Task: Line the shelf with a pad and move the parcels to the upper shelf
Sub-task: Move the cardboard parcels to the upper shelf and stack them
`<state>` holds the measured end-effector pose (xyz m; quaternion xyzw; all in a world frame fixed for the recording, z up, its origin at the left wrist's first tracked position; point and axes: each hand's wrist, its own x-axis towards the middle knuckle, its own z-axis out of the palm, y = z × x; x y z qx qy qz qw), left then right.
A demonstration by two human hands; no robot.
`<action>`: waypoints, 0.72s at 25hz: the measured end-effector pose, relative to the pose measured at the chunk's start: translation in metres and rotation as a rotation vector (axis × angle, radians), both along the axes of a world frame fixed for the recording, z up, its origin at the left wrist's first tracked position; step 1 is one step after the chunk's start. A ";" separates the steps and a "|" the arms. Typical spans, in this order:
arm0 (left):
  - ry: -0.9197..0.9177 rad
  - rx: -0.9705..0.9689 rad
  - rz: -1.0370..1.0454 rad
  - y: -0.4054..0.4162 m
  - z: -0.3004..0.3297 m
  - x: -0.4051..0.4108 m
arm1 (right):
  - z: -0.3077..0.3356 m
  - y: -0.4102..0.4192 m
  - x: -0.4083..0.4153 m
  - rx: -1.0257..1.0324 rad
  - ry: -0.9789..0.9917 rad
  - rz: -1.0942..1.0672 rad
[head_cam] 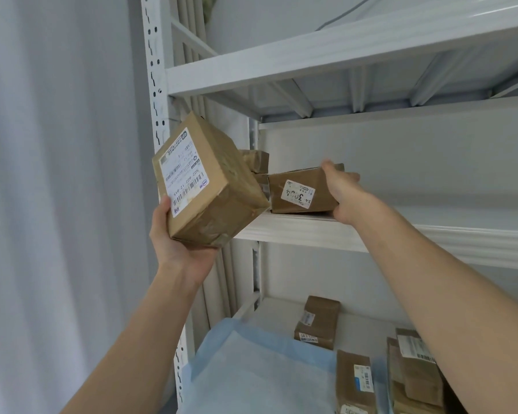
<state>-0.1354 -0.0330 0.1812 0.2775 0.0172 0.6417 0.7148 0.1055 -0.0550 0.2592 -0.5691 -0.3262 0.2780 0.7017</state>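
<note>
My left hand [177,243] grips a taped cardboard parcel [210,186] with a white shipping label, held tilted in the air at the left end of the upper shelf [326,231]. My right hand [343,189] grips the right end of a flat brown parcel [299,192] that lies on that upper shelf. Another small parcel [256,161] sits behind these two, partly hidden. On the lower shelf a light blue pad [257,372] is spread out, with several brown parcels [319,322] standing behind and to the right of it.
The white metal rack has a perforated upright [154,85] at the left and a higher shelf [311,58] overhead. A pale curtain [57,174] hangs to the left of the rack. A white wall closes the back of the shelves.
</note>
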 end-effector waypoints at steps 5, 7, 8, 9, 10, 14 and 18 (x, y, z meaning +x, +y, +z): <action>-0.004 0.011 -0.041 0.012 0.015 0.008 | 0.005 0.012 -0.007 -0.098 -0.052 -0.028; 0.002 0.028 -0.061 0.014 0.019 0.011 | 0.007 0.013 -0.012 -0.112 -0.083 -0.035; 0.012 0.038 -0.060 0.014 0.022 0.013 | 0.006 0.015 -0.014 -0.107 -0.073 -0.046; 0.019 0.052 -0.060 0.014 0.025 0.014 | 0.005 0.016 -0.015 -0.092 -0.065 -0.083; 0.026 0.067 -0.062 0.014 0.027 0.016 | 0.003 0.018 -0.014 -0.080 -0.093 -0.150; 0.161 0.151 -0.037 0.007 0.039 0.036 | -0.013 0.002 -0.008 0.204 -0.268 -0.226; 0.270 0.250 -0.046 -0.004 0.052 0.064 | -0.016 -0.029 -0.006 0.409 -0.301 0.097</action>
